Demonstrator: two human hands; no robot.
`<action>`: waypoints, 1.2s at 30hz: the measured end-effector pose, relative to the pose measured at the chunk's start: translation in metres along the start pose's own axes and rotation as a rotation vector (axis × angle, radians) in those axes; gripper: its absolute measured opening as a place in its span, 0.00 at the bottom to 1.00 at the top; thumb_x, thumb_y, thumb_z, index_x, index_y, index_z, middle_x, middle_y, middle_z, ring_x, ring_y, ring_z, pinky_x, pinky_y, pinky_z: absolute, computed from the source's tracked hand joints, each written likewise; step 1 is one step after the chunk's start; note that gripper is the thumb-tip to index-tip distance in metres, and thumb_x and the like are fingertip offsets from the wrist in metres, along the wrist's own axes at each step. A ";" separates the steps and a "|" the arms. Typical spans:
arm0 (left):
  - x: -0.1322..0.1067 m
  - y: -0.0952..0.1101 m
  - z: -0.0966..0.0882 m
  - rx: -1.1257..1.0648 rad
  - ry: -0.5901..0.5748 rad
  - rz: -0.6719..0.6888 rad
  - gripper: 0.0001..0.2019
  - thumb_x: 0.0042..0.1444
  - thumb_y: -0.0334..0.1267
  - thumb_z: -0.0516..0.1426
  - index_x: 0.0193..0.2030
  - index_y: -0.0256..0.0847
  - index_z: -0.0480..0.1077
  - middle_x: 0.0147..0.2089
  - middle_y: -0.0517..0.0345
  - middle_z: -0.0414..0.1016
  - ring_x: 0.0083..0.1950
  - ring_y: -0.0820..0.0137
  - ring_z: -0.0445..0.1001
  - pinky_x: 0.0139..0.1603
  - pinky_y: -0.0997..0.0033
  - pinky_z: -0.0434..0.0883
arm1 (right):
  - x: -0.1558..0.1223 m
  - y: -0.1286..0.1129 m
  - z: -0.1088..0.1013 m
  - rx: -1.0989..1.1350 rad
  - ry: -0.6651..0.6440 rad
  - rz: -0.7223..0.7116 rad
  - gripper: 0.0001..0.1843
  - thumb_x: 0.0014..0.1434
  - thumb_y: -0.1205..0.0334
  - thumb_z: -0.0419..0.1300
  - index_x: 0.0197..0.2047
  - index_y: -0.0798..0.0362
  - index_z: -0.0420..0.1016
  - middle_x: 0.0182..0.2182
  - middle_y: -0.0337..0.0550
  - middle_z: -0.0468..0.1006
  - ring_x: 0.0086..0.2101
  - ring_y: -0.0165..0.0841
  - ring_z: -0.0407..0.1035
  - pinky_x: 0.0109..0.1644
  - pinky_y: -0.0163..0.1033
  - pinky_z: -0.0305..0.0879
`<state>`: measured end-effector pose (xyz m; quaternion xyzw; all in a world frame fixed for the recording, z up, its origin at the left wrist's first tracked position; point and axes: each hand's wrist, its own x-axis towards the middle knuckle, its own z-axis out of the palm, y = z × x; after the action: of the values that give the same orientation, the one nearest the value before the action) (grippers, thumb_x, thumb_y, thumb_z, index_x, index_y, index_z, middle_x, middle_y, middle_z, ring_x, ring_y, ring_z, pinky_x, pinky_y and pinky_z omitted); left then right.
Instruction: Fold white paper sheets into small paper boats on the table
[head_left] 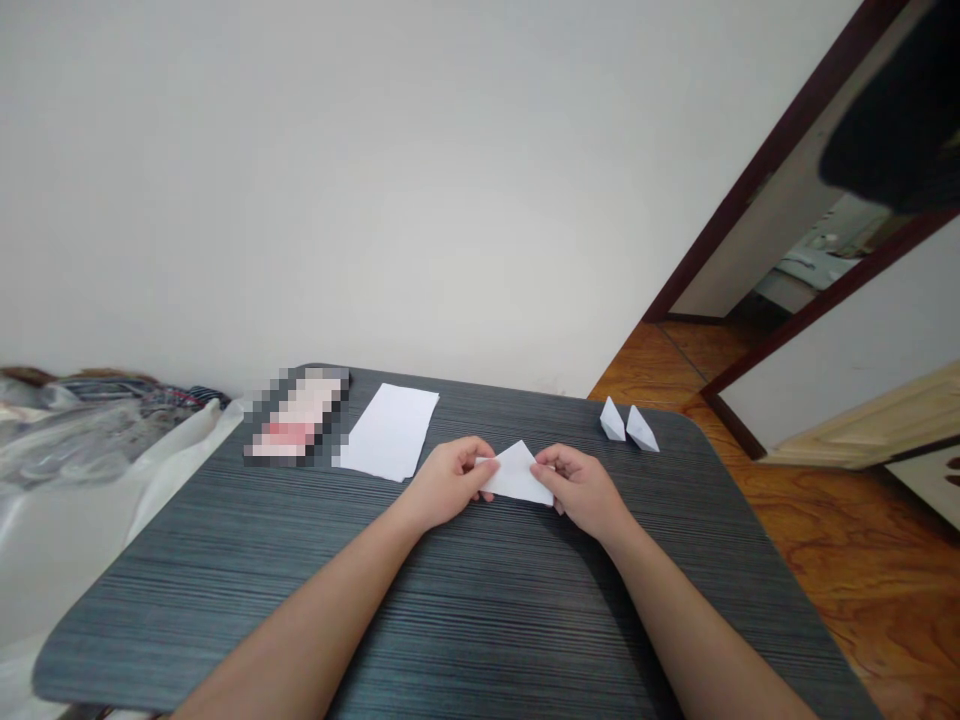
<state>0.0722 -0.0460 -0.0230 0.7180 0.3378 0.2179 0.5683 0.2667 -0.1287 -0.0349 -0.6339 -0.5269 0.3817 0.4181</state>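
Note:
Between my hands is a white folded sheet of paper (517, 474), shaped like a triangle with its peak pointing away from me. My left hand (454, 482) pinches its left corner, thumb on top and fingers curled underneath. At the right corner my right hand (585, 490) grips the paper the same way. The folded paper is just above or on the dark table; I cannot tell which. Two small folded paper pieces (612, 420), like little boats, stand side by side beyond my right hand. A stack of white paper (390, 432) lies beyond my left hand.
The dark wood-grained table (480, 620) has rounded corners and meets a white wall (420, 200) at the back. A pixelated flat item (296, 415) lies at the back left. Plastic-covered things (97, 440) stand left of the table. Wooden flooring (810, 540) and a doorway are at the right.

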 end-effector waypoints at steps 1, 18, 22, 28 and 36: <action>-0.001 0.002 -0.001 0.041 -0.017 0.017 0.12 0.55 0.44 0.52 0.36 0.37 0.68 0.27 0.59 0.71 0.27 0.72 0.71 0.26 0.76 0.64 | -0.001 -0.001 0.000 -0.002 -0.014 0.000 0.10 0.57 0.55 0.56 0.32 0.53 0.69 0.16 0.32 0.64 0.13 0.24 0.59 0.16 0.29 0.52; -0.003 0.007 -0.004 0.162 -0.120 0.031 0.13 0.53 0.43 0.53 0.33 0.35 0.72 0.30 0.58 0.72 0.30 0.72 0.66 0.27 0.76 0.59 | -0.004 -0.003 0.003 0.011 -0.143 -0.007 0.12 0.59 0.56 0.55 0.39 0.54 0.73 0.15 0.34 0.69 0.13 0.24 0.60 0.15 0.29 0.53; -0.001 0.006 -0.006 0.020 -0.089 -0.011 0.12 0.54 0.41 0.53 0.36 0.35 0.71 0.31 0.57 0.72 0.30 0.72 0.66 0.27 0.76 0.60 | -0.004 0.000 -0.001 0.115 -0.095 -0.103 0.15 0.64 0.59 0.46 0.47 0.53 0.69 0.19 0.36 0.72 0.16 0.25 0.61 0.19 0.31 0.58; -0.001 0.005 -0.006 -0.128 -0.073 -0.036 0.11 0.53 0.40 0.53 0.37 0.35 0.70 0.31 0.56 0.72 0.29 0.73 0.67 0.27 0.77 0.61 | -0.006 0.002 -0.002 0.046 -0.075 -0.339 0.16 0.63 0.64 0.48 0.50 0.47 0.71 0.54 0.48 0.66 0.24 0.25 0.68 0.25 0.35 0.66; -0.002 0.008 -0.006 -0.126 -0.089 -0.044 0.10 0.53 0.40 0.54 0.34 0.35 0.70 0.28 0.60 0.69 0.26 0.76 0.63 0.24 0.79 0.58 | -0.002 -0.002 -0.008 -0.205 -0.163 -0.548 0.19 0.57 0.69 0.56 0.51 0.45 0.73 0.51 0.46 0.69 0.47 0.38 0.66 0.50 0.44 0.64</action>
<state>0.0686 -0.0448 -0.0139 0.6823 0.3134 0.1939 0.6314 0.2734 -0.1319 -0.0304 -0.4744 -0.7459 0.2492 0.3956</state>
